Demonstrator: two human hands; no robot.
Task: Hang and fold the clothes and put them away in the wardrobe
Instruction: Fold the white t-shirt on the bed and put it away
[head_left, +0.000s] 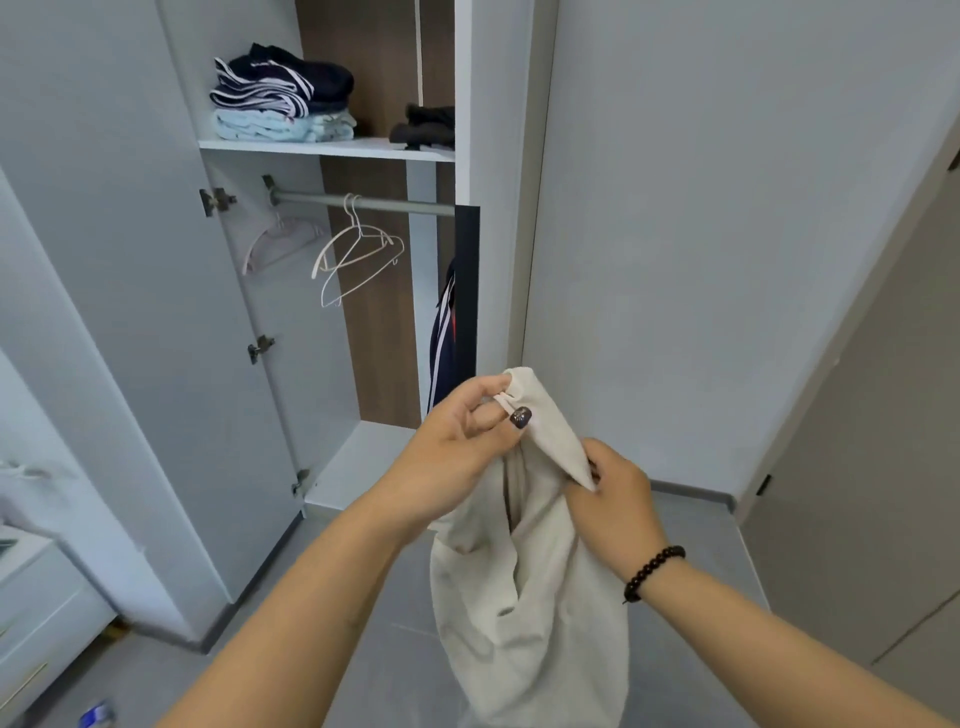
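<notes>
No brand, label or legible writing appears on any item in view.

Far left of both hands, a white drawer unit (36, 597) stands beside the open wardrobe door (130, 312). Above and left of the left hand, the wardrobe (467, 104) shelf (322, 148) carries a stack of folded clothes (283, 96): dark garments with white stripes on top, pale blue ones beneath. A smaller dark folded pile (423, 127) lies at the right end of the same shelf. Below the shelf, a rail (363, 202) holds two empty hangers (358, 249), with a third, fainter shape on the side wall that may be a hanger or a reflection. Directly above the left hand, a navy garment with white stripes (444, 338) hangs at the right edge of the opening.

The left hand (462, 441) pinches the top corner of a cream garment (530, 597) between thumb and forefinger; the remaining fingers are curled. The thumbnail is dark-painted.

The cream garment is plain, unpatterned cloth, bunched and creased, with a vertical opening or fold running down its upper middle. It is held in the air in front of the wardrobe, above the grey floor (363, 649). Its long axis runs vertically: the top corner points up at the left hand, the bulk hangs down below both hands and out of the lower edge of view.

The right hand (618, 493), lower than and right of the left hand, grips a fold of the upper edge, fingers closed around the cloth. A dark bead bracelet (652, 571) circles the right wrist.
</notes>
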